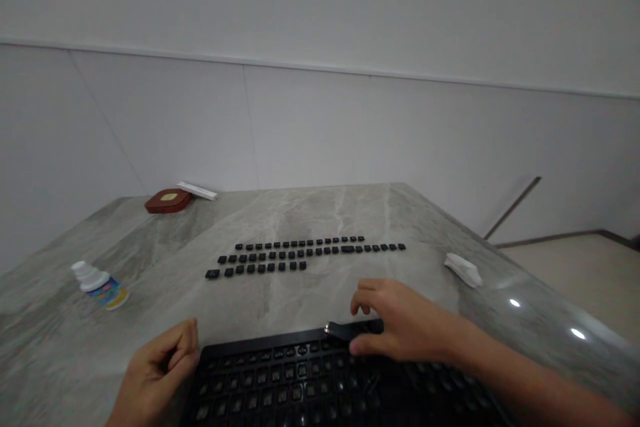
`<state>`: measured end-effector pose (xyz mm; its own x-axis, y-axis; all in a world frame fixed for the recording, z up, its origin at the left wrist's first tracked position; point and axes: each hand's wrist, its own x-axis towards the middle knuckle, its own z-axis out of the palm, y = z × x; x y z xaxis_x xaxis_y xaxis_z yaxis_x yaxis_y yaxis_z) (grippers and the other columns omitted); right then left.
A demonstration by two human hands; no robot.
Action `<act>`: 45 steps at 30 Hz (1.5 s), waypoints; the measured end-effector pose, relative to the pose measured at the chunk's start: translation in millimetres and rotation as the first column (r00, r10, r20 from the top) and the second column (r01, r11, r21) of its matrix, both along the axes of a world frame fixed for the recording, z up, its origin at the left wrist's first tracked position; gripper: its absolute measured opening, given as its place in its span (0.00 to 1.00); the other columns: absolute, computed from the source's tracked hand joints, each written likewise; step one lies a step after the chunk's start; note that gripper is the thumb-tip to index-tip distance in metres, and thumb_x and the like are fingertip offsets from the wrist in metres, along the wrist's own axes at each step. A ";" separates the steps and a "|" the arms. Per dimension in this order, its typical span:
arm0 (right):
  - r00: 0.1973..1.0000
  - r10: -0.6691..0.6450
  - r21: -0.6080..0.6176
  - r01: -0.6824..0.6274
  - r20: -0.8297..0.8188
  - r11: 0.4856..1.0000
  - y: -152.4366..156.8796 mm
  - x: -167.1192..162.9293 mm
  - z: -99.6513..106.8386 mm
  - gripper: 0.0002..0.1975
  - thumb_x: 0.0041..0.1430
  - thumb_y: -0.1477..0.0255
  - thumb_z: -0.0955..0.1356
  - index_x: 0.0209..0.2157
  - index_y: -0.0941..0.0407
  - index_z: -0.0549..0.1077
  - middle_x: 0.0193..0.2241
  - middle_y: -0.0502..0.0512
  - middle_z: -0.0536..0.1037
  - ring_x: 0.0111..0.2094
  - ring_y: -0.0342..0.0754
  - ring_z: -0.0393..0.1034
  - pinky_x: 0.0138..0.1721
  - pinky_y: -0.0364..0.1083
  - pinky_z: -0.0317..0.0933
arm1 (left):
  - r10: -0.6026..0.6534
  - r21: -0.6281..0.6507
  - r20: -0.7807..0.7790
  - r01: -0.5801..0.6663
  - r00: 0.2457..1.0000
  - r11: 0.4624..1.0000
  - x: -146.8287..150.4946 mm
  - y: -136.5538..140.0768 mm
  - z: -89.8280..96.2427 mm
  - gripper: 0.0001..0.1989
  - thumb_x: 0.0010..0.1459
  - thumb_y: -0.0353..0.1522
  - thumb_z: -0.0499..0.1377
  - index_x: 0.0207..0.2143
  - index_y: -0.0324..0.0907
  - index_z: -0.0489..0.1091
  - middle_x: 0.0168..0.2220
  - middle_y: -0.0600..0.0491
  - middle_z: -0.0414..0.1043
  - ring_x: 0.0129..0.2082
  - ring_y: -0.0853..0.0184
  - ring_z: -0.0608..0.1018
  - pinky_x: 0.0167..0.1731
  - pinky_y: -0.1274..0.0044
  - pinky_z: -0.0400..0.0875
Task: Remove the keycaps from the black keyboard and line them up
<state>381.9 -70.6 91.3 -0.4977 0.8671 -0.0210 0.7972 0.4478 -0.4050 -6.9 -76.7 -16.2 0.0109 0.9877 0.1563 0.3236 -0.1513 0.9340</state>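
Observation:
A black keyboard (260, 377) lies at the near edge of the view, many of its key positions bare of caps. My left hand (163, 367) is curled into a fist beside its left end, with nothing visible in it. Over the keyboard's top edge, my right hand (395, 323) has its thumb and bent fingers around a slim dark tool with a shiny metal tip (343, 331); the tool's exact kind is unclear. Beyond the keyboard, loose black keycaps (293, 255) are set out in three rows on the grey marbled table (310, 213).
A white-capped bottle with a blue and yellow label (105, 290) lies on its side at the left. Further back are a reddish-brown box (167, 201) and a white strip (197, 191). A crumpled white tissue (463, 269) is on the right, near the table's edge. A wall stands behind.

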 end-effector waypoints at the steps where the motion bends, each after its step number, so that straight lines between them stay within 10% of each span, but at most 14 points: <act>1: 0.999 -0.026 -0.007 0.026 0.026 1.000 -9.6 3.6 -5.5 0.17 0.48 0.61 0.76 0.37 0.56 0.78 0.35 0.57 0.77 0.36 0.54 0.72 0.37 0.49 0.63 | -0.008 0.012 -0.019 0.008 1.000 1.000 0.3 0.2 2.4 0.21 0.51 0.36 0.61 0.19 0.42 0.50 0.20 0.57 0.52 0.22 0.69 0.60 0.23 0.78 0.60; 6: 0.998 -0.045 -0.041 0.043 -0.051 0.998 -22.5 11.1 -37.4 0.03 0.59 0.73 0.68 0.35 0.57 0.74 0.34 0.55 0.75 0.35 0.50 0.71 0.37 0.46 0.62 | -0.042 0.231 -0.267 0.106 0.963 0.967 16.8 -10.9 29.8 0.19 0.56 0.31 0.58 0.19 0.42 0.51 0.19 0.56 0.56 0.20 0.69 0.63 0.22 0.79 0.60; 10: 0.983 -0.088 -0.078 0.076 -0.164 0.994 -15.5 8.6 -46.7 0.04 0.61 0.72 0.67 0.34 0.57 0.73 0.31 0.54 0.77 0.33 0.49 0.71 0.36 0.45 0.60 | -0.181 0.397 -0.637 0.519 0.750 0.757 55.9 -29.7 45.6 0.04 0.60 0.32 0.55 0.36 0.43 0.69 0.40 0.46 0.72 0.42 0.60 0.74 0.41 0.74 0.71; 14: 0.898 -0.215 -0.219 0.138 -0.383 0.966 -13.7 6.4 -38.1 0.08 0.64 0.67 0.64 0.37 0.56 0.70 0.25 0.50 0.77 0.27 0.47 0.70 0.31 0.44 0.57 | -0.011 0.331 -0.913 0.757 0.407 0.563 98.7 -33.9 28.0 0.21 0.65 0.32 0.54 0.60 0.48 0.61 0.58 0.43 0.66 0.59 0.53 0.66 0.54 0.66 0.67; 21: 0.629 -0.359 -0.364 0.129 -0.689 0.923 -14.0 -5.4 -32.1 0.16 0.58 0.68 0.68 0.48 0.55 0.68 0.26 0.46 0.72 0.29 0.46 0.67 0.31 0.43 0.59 | -0.041 0.162 -0.976 0.832 0.216 0.530 138.6 -12.2 -4.2 0.31 0.64 0.33 0.55 0.67 0.38 0.51 0.63 0.37 0.59 0.60 0.46 0.66 0.59 0.56 0.60; 27: 0.681 -0.372 -0.297 0.232 -0.631 0.926 -18.6 -20.3 -68.1 0.07 0.55 0.69 0.69 0.31 0.56 0.67 0.27 0.50 0.72 0.29 0.46 0.66 0.31 0.44 0.61 | -0.275 0.056 -0.928 0.825 0.251 0.563 144.7 -3.8 17.5 0.33 0.60 0.27 0.56 0.66 0.37 0.51 0.63 0.37 0.60 0.61 0.48 0.64 0.60 0.55 0.58; 31: 0.700 -0.223 -0.133 0.181 -0.678 0.974 -25.1 -24.6 -80.9 0.15 0.61 0.66 0.67 0.24 0.54 0.59 0.21 0.46 0.65 0.23 0.43 0.60 0.27 0.42 0.58 | -0.538 0.039 -0.676 0.753 0.504 0.656 148.5 -1.0 49.2 0.37 0.50 0.44 0.68 0.59 0.38 0.61 0.55 0.41 0.68 0.54 0.52 0.71 0.58 0.59 0.63; 38: 0.595 0.070 0.064 -0.031 -0.801 0.997 -27.7 -32.7 -75.7 0.15 0.65 0.65 0.66 0.26 0.54 0.59 0.26 0.49 0.68 0.28 0.44 0.65 0.30 0.43 0.60 | -0.624 0.069 -0.364 0.688 0.691 0.722 153.4 -3.7 49.3 0.07 0.63 0.34 0.59 0.41 0.41 0.71 0.38 0.51 0.74 0.44 0.63 0.71 0.49 0.69 0.64; 45: 0.737 0.110 0.098 -0.060 -0.667 0.993 -31.9 -25.0 -73.3 0.25 0.60 0.46 0.62 0.30 0.54 0.64 0.36 0.55 0.68 0.36 0.48 0.67 0.36 0.46 0.62 | -0.639 0.021 -0.402 0.704 0.656 0.710 150.2 -3.2 46.7 0.05 0.61 0.28 0.59 0.41 0.42 0.71 0.35 0.53 0.72 0.41 0.63 0.69 0.44 0.71 0.63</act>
